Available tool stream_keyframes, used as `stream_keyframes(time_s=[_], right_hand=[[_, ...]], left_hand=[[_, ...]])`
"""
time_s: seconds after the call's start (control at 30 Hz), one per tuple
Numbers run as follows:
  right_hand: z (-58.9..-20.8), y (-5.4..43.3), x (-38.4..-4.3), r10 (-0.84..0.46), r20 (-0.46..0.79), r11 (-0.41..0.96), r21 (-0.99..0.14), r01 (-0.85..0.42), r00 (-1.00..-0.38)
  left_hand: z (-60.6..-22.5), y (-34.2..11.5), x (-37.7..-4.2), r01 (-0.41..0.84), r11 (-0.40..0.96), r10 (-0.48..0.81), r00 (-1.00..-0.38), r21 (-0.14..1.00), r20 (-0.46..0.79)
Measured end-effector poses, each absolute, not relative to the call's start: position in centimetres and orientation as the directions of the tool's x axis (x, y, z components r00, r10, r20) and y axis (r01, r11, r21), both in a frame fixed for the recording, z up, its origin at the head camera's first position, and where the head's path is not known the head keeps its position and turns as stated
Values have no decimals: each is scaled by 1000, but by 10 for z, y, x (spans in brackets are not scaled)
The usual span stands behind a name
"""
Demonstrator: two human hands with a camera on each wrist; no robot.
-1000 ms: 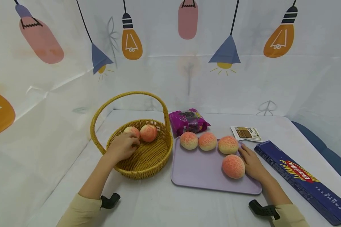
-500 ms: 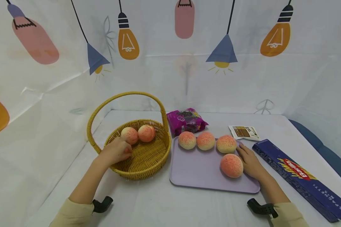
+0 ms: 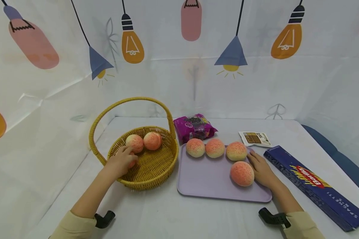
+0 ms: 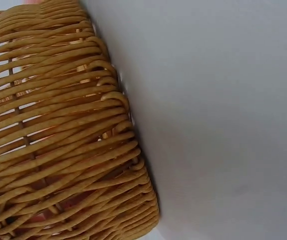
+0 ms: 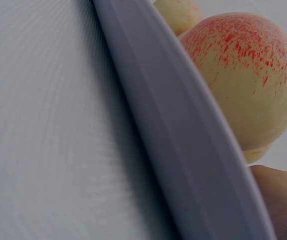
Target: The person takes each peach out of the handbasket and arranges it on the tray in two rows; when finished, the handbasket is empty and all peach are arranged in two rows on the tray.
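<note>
Yellow wicker basket [image 3: 143, 184] at left; inside, by its left rim, half-hidden peach [image 3: 133, 163] gripped by curled left hand [image 3: 119, 162], two peaches [image 3: 153, 141] side by side behind, open weave rightward. White table [image 3: 172, 190] strip narrow between basket and lilac tray [image 3: 201, 181], edges closest at back. Right hand [image 3: 262, 170] unclenched, fingers extended along tray's right edge; widest room left of nearest tray peach [image 3: 242, 174].

A blue Barilla spaghetti box [image 3: 315, 187] lies slantwise. Just left of its far end rests a flat packet [image 3: 255, 138] (its print too small to read); farther left, a purple bag [image 3: 195, 128]. Behind the box hangs a lamp-printed white sheet [image 3: 167, 79].
</note>
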State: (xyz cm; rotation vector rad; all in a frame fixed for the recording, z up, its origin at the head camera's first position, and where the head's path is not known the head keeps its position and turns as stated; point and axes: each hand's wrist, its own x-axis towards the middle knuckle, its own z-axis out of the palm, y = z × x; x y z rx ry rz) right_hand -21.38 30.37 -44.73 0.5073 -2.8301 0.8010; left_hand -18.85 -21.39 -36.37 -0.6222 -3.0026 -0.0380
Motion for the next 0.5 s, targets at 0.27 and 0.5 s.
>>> stream_keyframes(time_s=[0.27,0.5], right_hand=[[-447,302,-213,-287,265,791,-476,-384,-920],[-446,302,-210,-285,277,796,-465,-388,-917]], left_hand=[[-365,-214,-187,399,915,402,-911,-53,91],[-364,-213,-185,413,910,413,-907,-18,86]])
